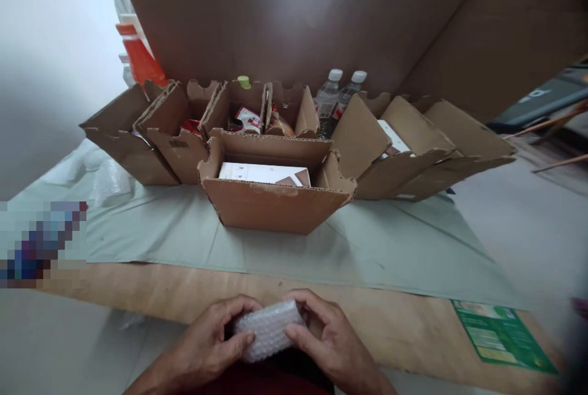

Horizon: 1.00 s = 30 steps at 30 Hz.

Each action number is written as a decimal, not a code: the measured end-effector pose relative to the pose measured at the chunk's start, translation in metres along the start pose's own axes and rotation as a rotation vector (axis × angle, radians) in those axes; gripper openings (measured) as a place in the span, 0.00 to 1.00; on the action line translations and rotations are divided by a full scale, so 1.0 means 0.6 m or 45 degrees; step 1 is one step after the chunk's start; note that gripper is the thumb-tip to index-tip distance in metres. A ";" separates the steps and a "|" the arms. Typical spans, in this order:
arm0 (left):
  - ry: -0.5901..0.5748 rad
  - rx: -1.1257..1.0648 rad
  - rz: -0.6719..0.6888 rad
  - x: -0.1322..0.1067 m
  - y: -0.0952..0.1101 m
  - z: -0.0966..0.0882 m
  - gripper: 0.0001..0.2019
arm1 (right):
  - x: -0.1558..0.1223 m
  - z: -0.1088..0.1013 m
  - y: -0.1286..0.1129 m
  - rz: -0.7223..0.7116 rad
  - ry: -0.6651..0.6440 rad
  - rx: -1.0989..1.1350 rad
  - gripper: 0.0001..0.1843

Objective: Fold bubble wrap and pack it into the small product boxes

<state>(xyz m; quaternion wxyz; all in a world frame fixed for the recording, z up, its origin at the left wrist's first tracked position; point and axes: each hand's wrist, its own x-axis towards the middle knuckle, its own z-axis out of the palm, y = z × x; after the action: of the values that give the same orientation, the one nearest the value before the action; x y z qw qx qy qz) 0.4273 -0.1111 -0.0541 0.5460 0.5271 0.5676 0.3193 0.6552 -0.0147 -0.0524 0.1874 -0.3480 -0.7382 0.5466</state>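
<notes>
A small bundle of bubble wrap [269,329] is held between my two hands, near the front edge of the table. My left hand [220,334] grips its left end, thumb on the near face and fingers behind. At the right end, my right hand [326,337] closes on it the same way. What the wrap contains, if anything, I cannot make out. Beyond my hands stands an open cardboard box [275,205] with a white and brown carton [257,173] inside.
Several cardboard bins [179,144] stand in a row behind, some holding packets. Two clear bottles [328,98] and an orange bottle [138,55] rise behind them. Crumpled bubble wrap [110,180] lies at left. A green printed sheet [503,334] lies on the wooden board [404,327].
</notes>
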 end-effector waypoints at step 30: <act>0.672 0.432 0.570 0.102 -0.063 -0.063 0.10 | 0.287 -0.174 -0.277 0.286 0.030 -2.023 0.09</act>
<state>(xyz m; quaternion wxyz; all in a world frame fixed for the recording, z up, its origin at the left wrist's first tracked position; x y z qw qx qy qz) 0.3911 -0.0544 -0.0995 0.2028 0.6205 0.6042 0.4569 0.5539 0.1532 0.1203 -0.1647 -0.4554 -0.8652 -0.1305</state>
